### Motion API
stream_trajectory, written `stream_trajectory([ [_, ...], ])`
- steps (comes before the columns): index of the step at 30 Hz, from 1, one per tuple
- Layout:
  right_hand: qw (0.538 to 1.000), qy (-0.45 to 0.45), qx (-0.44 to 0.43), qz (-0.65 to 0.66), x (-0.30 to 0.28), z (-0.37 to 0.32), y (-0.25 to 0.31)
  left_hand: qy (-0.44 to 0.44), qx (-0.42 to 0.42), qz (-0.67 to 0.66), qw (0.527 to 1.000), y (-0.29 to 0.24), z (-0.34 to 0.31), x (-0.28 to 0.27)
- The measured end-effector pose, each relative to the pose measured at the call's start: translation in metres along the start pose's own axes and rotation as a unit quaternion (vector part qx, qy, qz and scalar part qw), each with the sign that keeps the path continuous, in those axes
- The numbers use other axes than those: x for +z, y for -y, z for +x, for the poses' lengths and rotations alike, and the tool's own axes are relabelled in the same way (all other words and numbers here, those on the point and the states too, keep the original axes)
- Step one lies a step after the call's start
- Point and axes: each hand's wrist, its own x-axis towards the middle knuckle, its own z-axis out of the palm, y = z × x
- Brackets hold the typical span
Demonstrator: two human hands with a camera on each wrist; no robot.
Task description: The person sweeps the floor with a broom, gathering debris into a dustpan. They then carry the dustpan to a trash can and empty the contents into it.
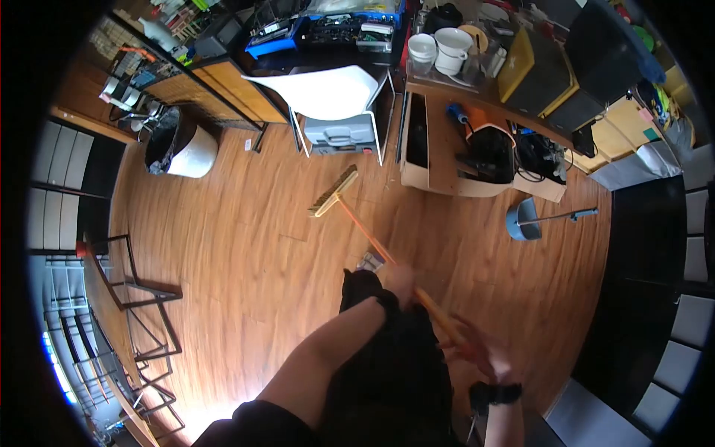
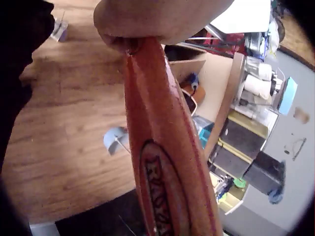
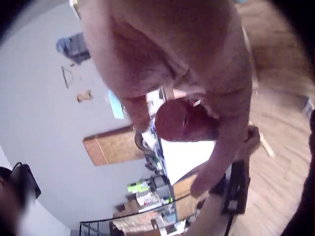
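Your left grip (image 1: 401,287) and right grip (image 1: 485,357) hold the broom (image 1: 365,231), its brush (image 1: 335,194) past the left one, near the chair (image 1: 328,91).

One left hand (image 1: 400,287) and one right hand (image 1: 488,359) grip one broom (image 1: 334,195), as one white chair (image 1: 328,91) and one gray case (image 1: 339,132) stand toward 12 o'clock, at least two white containers (image 1: 451,54) at 1, one dustpan (image 1: 525,222) at 3 and one trash can (image 1: 195,153) at 10.
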Motion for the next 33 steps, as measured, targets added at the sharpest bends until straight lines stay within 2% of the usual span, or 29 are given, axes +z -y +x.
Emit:
stream_trajectory([
  [1,0.997,-0.02,0.047,-0.053,0.01,0.042,0.001,0.061,0.068,0.016,0.996,0.022,-0.009,-0.059],
  [2,0.99,-0.043,0.086,-0.099,0.028,0.103,0.003,0.062,0.081,0.023,0.994,0.06,0.026,-0.066],
  [3,0.99,-0.052,0.088,-0.096,0.036,0.13,-0.005,0.063,0.027,-0.092,0.993,0.077,0.048,-0.05],
  [4,0.996,-0.061,0.065,-0.03,0.042,0.152,-0.012,0.066,-0.031,-0.207,0.976,0.09,0.07,-0.026],
  [5,0.996,-0.07,0.042,0.037,0.046,0.166,-0.015,0.07,-0.092,-0.318,0.941,0.101,0.089,-0.001],
  [7,0.99,-0.108,0.043,0.074,0.046,0.172,-0.018,0.077,-0.214,-0.512,0.828,0.119,0.106,0.024],
  [8,0.983,-0.141,0.04,0.109,0.044,0.166,-0.024,0.091,-0.216,-0.512,0.827,0.118,0.1,0.033],
  [9,0.979,-0.151,0.044,0.133,0.046,0.156,-0.03,0.092,-0.15,-0.384,0.906,0.108,0.087,0.029],
  [10,0.976,-0.161,0.048,0.139,0.049,0.143,-0.036,0.089,-0.077,-0.249,0.961,0.091,0.067,0.023],
  [11,0.967,-0.196,0.064,0.148,0.054,0.13,-0.042,0.079,0.003,-0.108,0.991,0.075,0.049,0.013],
  [12,0.958,-0.228,0.078,0.155,0.057,0.117,-0.047,0.06,0.083,0.036,0.994,0.059,0.034,0.004],
  [14,0.963,-0.171,0.059,0.202,0.051,0.076,-0.058,0.104,0.057,-0.015,0.993,0.025,0.003,-0.002],
  [16,0.968,-0.176,0.06,0.17,0.081,0.044,-0.044,0.117,0.173,0.036,0.977,-0.004,-0.017,0.013],
  [17,0.972,-0.181,0.063,0.139,0.089,0.034,-0.04,0.113,0.178,0.037,0.977,-0.004,-0.022,-0.007],
  [19,0.968,-0.185,0.07,0.151,0.078,0.028,-0.045,0.168,0.155,0.121,0.966,0.001,-0.042,-0.064],
  [20,0.965,-0.19,0.082,0.164,0.072,0.027,-0.049,0.178,0.145,0.118,0.966,0.01,-0.04,-0.076],
  [21,0.964,-0.192,0.083,0.166,0.07,0.038,-0.048,0.177,0.136,0.09,0.971,0.023,-0.031,-0.077],
  [23,0.977,-0.19,0.091,0.039,0.069,0.077,-0.041,0.166,0.106,-0.01,0.98,0.051,0.0,-0.056],
  [25,0.974,-0.207,0.075,0.056,0.069,0.114,-0.043,0.166,0.064,-0.096,0.979,0.069,0.031,-0.029],
  [27,0.971,-0.221,0.057,0.072,0.069,0.12,-0.045,0.166,0.054,-0.098,0.98,0.07,0.039,-0.014],
  [30,0.966,-0.241,0.072,0.056,0.074,0.084,-0.061,0.129,0.144,0.027,0.981,0.036,0.002,-0.009],
  [32,0.941,-0.314,0.065,0.108,0.091,0.05,-0.068,0.109,0.207,-0.067,0.97,0.02,-0.026,0.001],
  [33,0.937,-0.33,0.065,0.095,0.096,0.031,-0.075,0.083,0.268,-0.161,0.946,0.005,-0.048,0.007],
])
